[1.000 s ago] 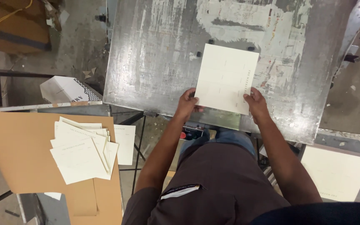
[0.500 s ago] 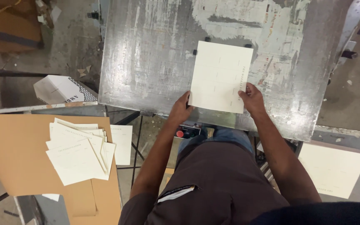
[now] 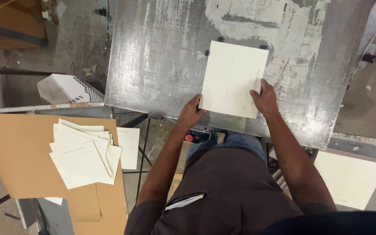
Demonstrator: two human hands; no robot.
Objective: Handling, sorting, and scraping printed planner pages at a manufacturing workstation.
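Both hands are pressing a cream sheet flat on the scratched metal worktop. The left hand is touching its lower left corner with fingers extended, gripping nothing, while the right hand is lying spread on its right edge.

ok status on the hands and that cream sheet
Left hand at near-left corner of cream sheet, right hand pressing its right edge. Sheet flat on metal plate. Nothing on it.
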